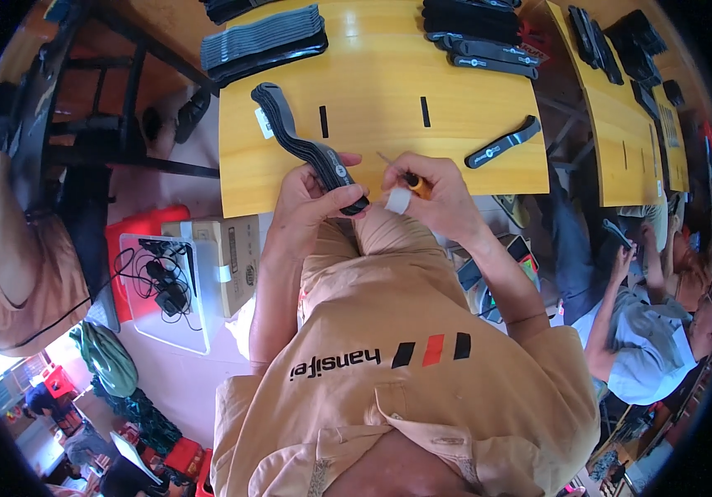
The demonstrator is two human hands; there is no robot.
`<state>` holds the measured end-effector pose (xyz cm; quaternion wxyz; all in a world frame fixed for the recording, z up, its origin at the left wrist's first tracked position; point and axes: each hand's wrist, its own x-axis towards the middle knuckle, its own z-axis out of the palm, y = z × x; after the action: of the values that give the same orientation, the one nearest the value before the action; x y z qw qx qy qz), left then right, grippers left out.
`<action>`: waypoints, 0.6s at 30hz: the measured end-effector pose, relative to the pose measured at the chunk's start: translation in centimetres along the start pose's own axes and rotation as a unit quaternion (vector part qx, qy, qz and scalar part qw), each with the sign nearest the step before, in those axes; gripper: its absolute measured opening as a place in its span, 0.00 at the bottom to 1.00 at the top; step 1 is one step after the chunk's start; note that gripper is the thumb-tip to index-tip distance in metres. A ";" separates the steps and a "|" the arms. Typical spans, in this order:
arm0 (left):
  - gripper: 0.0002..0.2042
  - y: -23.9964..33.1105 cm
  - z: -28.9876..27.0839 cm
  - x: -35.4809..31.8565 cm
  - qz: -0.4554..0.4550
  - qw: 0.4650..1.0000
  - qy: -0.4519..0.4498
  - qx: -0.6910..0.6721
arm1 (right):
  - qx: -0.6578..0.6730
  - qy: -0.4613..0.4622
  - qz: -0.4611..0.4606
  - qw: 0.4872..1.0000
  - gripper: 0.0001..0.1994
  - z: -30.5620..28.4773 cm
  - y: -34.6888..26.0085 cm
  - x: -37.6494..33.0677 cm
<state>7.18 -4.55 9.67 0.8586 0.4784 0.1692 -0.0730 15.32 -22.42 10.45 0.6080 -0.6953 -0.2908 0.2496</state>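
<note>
Black strap stack (310, 153) gripped in left hand (310, 207) at yellow table (389, 157) edge; right hand (435, 195) pinches small orange-handled tool (410, 178) w/ taped finger. Best kept steady, tip close to strap end, loose strap (501, 142) apart.

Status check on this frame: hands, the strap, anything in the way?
Left hand grips a bundle of black straps at the table edge. Right hand holds a thin orange-handled tool. Single strap lies apart; nothing between.
</note>
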 end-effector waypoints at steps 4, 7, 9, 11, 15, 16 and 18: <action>0.22 0.0 0.2 0.0 -0.018 0.998 -0.021 0.048 | -0.108 -0.105 -0.012 0.989 0.11 0.3 -0.8 0.4; 0.21 0.1 0.8 -0.7 -0.049 0.997 -0.029 0.043 | -0.097 -0.175 -0.034 0.979 0.08 0.5 -0.4 0.7; 0.21 0.1 0.3 -1.0 -0.053 0.995 -0.065 0.049 | -0.101 -0.207 -0.053 0.972 0.08 0.4 -0.7 0.7; 0.22 -0.1 0.0 -1.3 -0.069 0.992 -0.097 0.041 | -0.034 -0.265 -0.048 0.962 0.05 0.5 -1.0 0.6; 0.23 0.3 0.0 -1.4 -0.097 0.987 -0.125 0.031 | -0.044 -0.348 -0.007 0.936 0.02 0.0 -1.0 0.8; 0.24 0.5 0.2 -1.5 -0.113 0.983 -0.139 0.033 | 0.005 -0.356 0.006 0.934 0.04 0.2 -0.9 0.6; 0.24 0.5 0.3 -1.5 -0.128 0.979 -0.153 0.034 | 0.054 -0.365 0.020 0.929 0.07 0.2 -0.9 0.4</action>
<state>6.03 -4.62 10.70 0.8411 0.4646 0.0936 -0.2606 15.39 -21.90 11.36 0.4916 -0.5278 -0.4643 0.5140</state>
